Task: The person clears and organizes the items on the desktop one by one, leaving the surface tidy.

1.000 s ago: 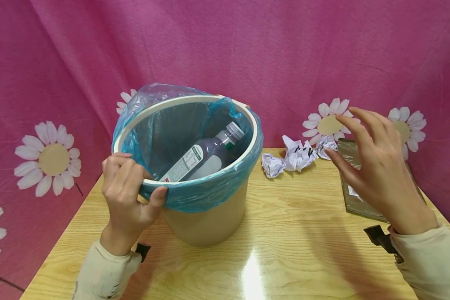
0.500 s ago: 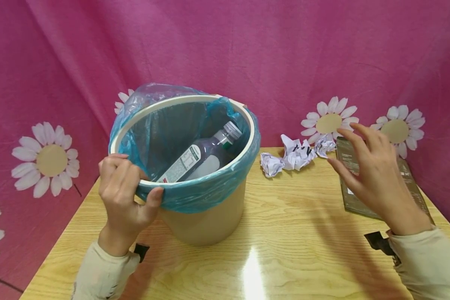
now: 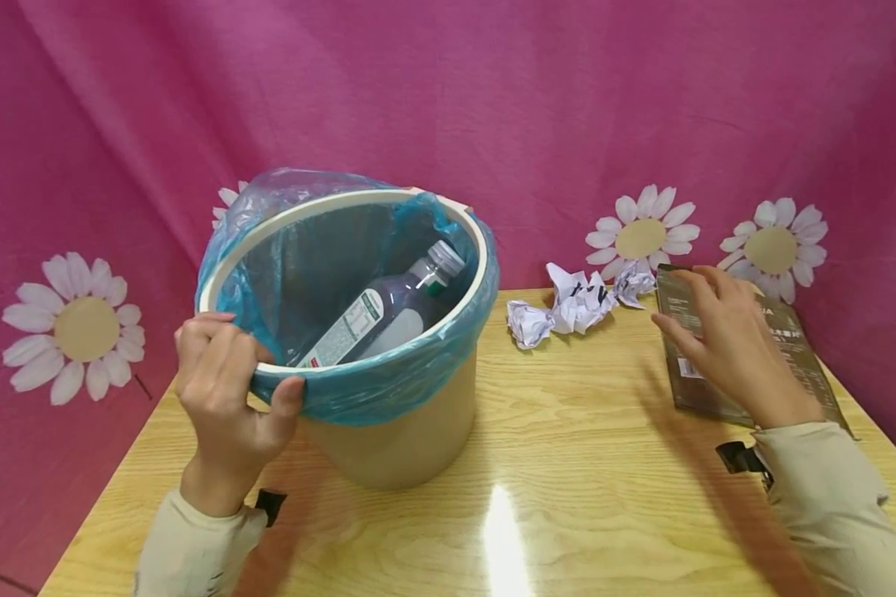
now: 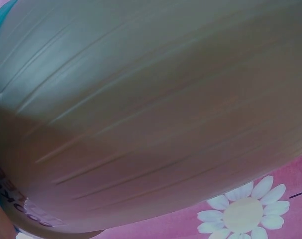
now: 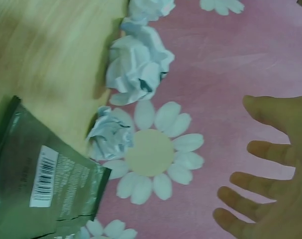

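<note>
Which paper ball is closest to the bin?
The left ball in the head view; the middle ball and right ball sit farther from the bin.

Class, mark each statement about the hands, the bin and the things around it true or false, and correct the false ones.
1. The left hand grips the bin. True.
2. The bottle stands on the table. False: it lies slanted inside the bin.
3. Three crumpled papers lie beside the bin. True.
4. The right hand holds a paper. False: it holds nothing.
5. The bag lining the bin is red. False: it is blue.
</note>
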### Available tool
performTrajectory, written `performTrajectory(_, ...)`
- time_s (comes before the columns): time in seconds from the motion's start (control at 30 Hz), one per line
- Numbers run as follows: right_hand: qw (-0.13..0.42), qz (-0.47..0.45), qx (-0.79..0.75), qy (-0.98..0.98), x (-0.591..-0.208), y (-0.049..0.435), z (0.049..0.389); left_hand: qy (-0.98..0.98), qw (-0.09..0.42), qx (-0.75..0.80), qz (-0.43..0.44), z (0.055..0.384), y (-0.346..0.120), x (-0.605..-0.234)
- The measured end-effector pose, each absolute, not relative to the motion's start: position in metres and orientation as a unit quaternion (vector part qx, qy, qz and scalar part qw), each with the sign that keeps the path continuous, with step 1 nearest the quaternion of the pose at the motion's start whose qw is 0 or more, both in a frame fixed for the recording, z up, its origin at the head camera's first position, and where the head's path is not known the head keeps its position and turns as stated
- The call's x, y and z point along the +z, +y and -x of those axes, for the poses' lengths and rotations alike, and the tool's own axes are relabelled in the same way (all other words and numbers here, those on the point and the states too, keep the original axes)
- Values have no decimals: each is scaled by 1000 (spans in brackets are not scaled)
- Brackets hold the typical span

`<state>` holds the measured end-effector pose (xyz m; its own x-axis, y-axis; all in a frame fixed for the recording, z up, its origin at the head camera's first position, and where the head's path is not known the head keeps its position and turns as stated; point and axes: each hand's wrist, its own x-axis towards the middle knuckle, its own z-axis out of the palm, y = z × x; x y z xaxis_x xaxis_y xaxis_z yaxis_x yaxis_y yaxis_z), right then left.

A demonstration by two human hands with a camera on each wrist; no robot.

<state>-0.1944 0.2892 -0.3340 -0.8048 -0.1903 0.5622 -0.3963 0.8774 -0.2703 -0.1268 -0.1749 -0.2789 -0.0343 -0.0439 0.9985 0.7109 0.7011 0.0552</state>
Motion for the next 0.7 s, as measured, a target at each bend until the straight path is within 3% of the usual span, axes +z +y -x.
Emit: performTrajectory(0.7,-24,-37,139,-989,-384,321,214,-658,645,-282,269,127,-179,-277)
